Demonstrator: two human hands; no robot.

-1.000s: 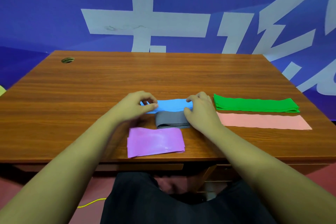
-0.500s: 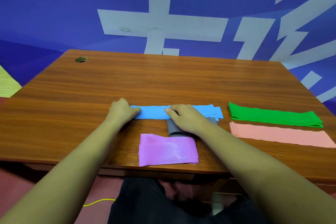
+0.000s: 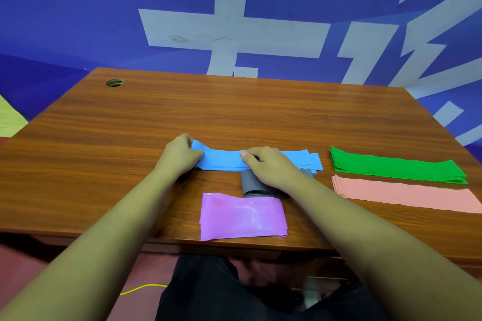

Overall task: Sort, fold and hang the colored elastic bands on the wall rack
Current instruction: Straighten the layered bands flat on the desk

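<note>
While flat on desk, blue band: end in left hand grip, middle in right hand pinch

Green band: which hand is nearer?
Right. The right hand holds the blue band's middle, left of the green band; the left hand grips the blue band's far end, farther left.

Rear band, middle band, front band run back-to-front; to their right, far band sits behind near band.
</note>
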